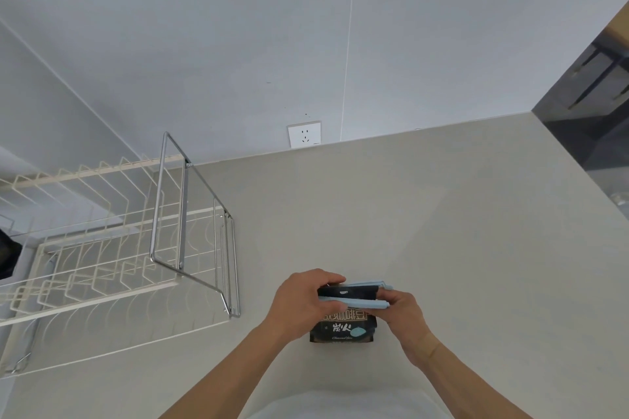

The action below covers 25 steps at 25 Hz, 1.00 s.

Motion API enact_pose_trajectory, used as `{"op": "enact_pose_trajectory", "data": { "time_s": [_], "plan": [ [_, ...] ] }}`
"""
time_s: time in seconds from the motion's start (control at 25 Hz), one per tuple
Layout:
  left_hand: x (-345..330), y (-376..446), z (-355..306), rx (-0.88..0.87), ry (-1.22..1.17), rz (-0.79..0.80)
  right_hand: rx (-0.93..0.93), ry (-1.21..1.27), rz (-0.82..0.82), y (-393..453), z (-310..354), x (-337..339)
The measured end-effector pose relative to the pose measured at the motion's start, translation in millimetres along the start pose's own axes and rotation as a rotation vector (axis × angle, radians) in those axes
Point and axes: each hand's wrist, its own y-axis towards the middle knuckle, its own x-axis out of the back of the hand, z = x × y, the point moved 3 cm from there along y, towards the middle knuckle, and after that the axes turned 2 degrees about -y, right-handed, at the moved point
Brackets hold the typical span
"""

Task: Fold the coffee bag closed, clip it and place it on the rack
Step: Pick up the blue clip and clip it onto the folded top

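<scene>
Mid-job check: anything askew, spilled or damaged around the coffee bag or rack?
Nothing stands out. The coffee bag stands upright on the counter; both hands hold the blue clip across its folded top. No spill shows, and the rack looks intact.

Coffee bag [343,326] black, white and gold lettering, pale teal blob low on its front, below the grip. Bag clip [354,302] light blue, two bars across the bag's folded top, between both hands. Countertop [425,231] plain light beige-grey. Dish rack [85,258] left of the grip: cream wire with a chrome frame. Wall socket [304,134] white on pale grey wall [238,61].
</scene>
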Motion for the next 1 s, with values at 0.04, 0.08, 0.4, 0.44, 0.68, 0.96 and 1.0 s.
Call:
{"op": "enact_pose_trajectory", "data": {
  "time_s": [0.04, 0.08, 0.4, 0.44, 0.68, 0.96, 1.0],
  "plan": [
    [-2, 1, -6, -0.037, 0.067, 0.014, -0.002, 0.022, 0.007, -1, 1, 0],
    [-4, 3, -11, -0.068, 0.113, 0.024, -0.001, 0.04, 0.018, -2, 1, 0],
    [-8, 1, -13, -0.078, 0.042, -0.01, 0.026, 0.086, 0.09, -16, 13, 5],
    [-9, 0, -13, -0.072, 0.038, -0.018, 0.047, 0.081, 0.089, -19, 15, 9],
    [-14, -6, -9, -0.072, 0.062, -0.026, 0.197, -0.137, -0.05, -27, 18, 29],
    [-18, -11, -10, -0.091, 0.108, -0.072, 0.249, -0.252, -0.157, -25, 12, 29],
    [-18, -11, -10, -0.093, 0.109, -0.076, 0.253, -0.253, -0.169, -26, 11, 29]
  ]
}}
